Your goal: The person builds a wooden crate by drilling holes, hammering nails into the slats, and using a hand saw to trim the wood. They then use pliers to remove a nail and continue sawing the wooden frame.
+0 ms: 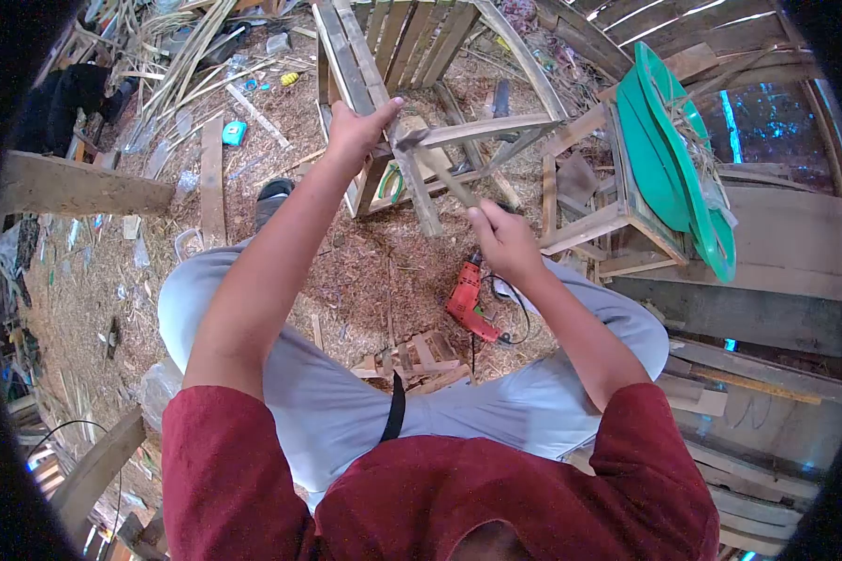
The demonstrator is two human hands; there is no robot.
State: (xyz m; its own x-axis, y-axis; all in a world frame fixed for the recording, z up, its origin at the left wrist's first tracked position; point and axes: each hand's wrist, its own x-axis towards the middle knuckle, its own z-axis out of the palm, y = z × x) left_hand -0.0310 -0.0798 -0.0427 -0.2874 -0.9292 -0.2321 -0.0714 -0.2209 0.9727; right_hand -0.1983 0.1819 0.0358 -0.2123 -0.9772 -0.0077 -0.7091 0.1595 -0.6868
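My right hand (pixel 507 241) is closed around the wooden handle of a hammer (pixel 455 184). The hammer's metal head lies against the slatted wooden frame, close to a short slat (pixel 425 208) that sticks out towards me. My left hand (pixel 360 133) grips a wooden slat (pixel 354 58) of that frame, its thumb pointing towards the hammer head. The slatted wooden frame (pixel 496 128), which looks like a chair, stands in front of my knees. Something green, perhaps a tool handle (pixel 393 183), shows low inside it. My left fingers are partly hidden behind the slat.
A red power drill (pixel 469 301) with a black cord lies on the sawdust floor between my legs, near wood offcuts (pixel 419 358). At the right, a green plastic piece (pixel 669 154) rests on a wooden stool frame (pixel 597 224). Thin strips (pixel 192 70) are piled at upper left.
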